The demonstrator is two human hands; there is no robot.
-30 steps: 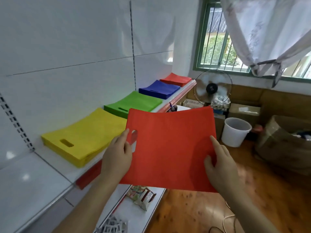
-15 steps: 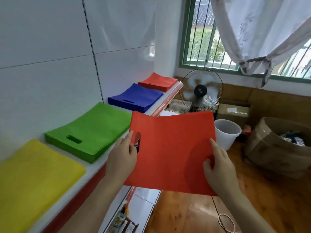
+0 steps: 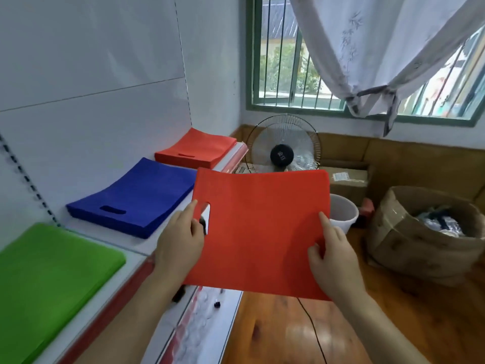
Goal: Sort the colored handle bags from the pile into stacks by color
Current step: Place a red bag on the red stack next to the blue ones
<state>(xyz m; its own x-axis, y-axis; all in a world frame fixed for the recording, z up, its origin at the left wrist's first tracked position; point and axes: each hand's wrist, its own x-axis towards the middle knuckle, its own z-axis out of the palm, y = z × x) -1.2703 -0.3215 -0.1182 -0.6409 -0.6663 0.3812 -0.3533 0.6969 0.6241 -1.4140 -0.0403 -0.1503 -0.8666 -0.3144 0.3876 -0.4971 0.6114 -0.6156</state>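
Item: flat red non-woven handle bag (image 3: 262,232), die-cut slot at its left edge, being held level in mid-air over the shelf's front lip.

Left hand (image 3: 179,245): gripping the slotted edge at 9 o'clock of the sheet, thumb lying on top beside the cut-out, remaining fingers hidden beneath.

Right hand (image 3: 333,253): pinching the near right portion at about 4 o'clock, thumb pressing on top, other fingers out of sight under the fabric.

Destination: stack of red handle bags (image 3: 196,149), lying at roughly 11 o'clock from the held sheet, well apart, at the far end of the white shelf (image 3: 136,245). Left hand nearer to it. Stack's slot facing the near side; held bag's slot facing left, so likely needing a quarter turn to match.

Neighbouring lots: stack of blue handle bags (image 3: 136,198) at 10 o'clock, near; stack of green handle bags (image 3: 49,279) at 8 o'clock.

Materials: matte, thin, pliant fabric, sagging slightly between grips; stacks bowing at the edges.

Also present: wire-guard pedestal fan (image 3: 282,148), white plastic bucket (image 3: 343,214), open cardboard box (image 3: 420,232).
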